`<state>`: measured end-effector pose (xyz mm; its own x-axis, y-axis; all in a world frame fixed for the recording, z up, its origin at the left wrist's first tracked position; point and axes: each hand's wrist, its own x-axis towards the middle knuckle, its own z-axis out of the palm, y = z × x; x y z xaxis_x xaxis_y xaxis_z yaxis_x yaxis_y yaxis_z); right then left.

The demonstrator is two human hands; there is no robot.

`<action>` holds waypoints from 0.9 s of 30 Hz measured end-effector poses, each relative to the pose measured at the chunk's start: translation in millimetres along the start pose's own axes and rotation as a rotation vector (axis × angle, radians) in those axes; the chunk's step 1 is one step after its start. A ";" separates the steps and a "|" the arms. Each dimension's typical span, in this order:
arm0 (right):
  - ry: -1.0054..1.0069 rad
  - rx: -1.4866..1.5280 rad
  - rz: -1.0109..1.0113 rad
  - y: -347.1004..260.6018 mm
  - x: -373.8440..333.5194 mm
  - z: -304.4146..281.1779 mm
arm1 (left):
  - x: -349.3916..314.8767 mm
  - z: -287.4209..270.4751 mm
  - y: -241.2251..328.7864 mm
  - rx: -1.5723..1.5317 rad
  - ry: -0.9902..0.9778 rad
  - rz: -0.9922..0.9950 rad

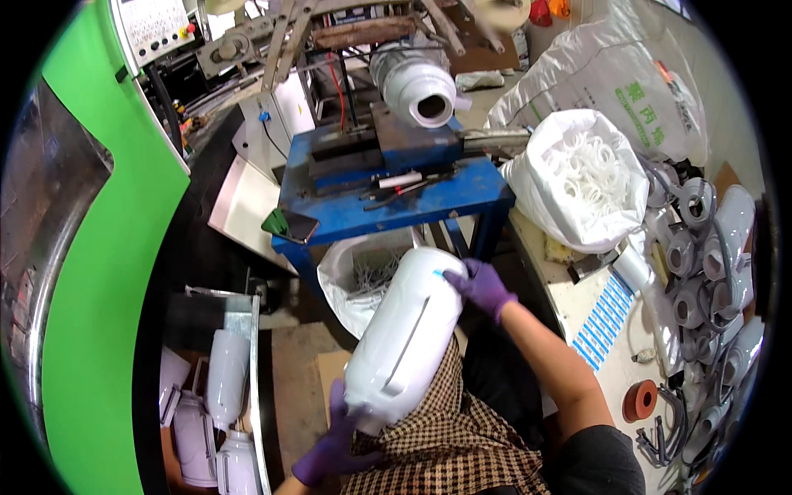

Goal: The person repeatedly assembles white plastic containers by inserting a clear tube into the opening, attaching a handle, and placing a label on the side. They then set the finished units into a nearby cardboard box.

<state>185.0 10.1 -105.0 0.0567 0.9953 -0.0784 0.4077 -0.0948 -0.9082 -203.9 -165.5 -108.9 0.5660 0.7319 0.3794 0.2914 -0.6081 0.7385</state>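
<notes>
A glossy white plastic thermos shell lies tilted across my lap, its broad end up and away and its narrower end down near my apron. My left hand, in a purple glove, grips the narrower lower end from the left. At the upper right, my right hand, also in a purple glove, holds the broad end, its fingers pressed beside a small blue label. A long raised handle strip runs along the shell's side. The lower end is partly hidden by the left hand and the checked apron.
Ahead stands a blue metal bench with tools, a phone and another white shell. On the right table are a label sheet, a sack of white rings and piled grey-white parts. White shells fill a left bin.
</notes>
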 end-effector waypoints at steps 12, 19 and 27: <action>0.670 -0.921 -0.486 -155.5 153.7 -101.6 | 19.5 -19.0 26.5 -0.157 0.531 -0.220; 0.898 -0.806 -1.095 -90.1 -86.3 -70.8 | 70.9 -75.5 12.1 -0.758 0.712 -0.234; 0.745 0.318 -0.609 -15.4 -277.1 -100.3 | 287.3 -49.2 19.1 0.650 0.581 0.254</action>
<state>254.4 -266.2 -28.0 0.5186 0.5967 0.6124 0.3017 0.5424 -0.7841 -73.8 48.3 41.6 0.2457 0.4851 0.8392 0.6885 -0.6968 0.2012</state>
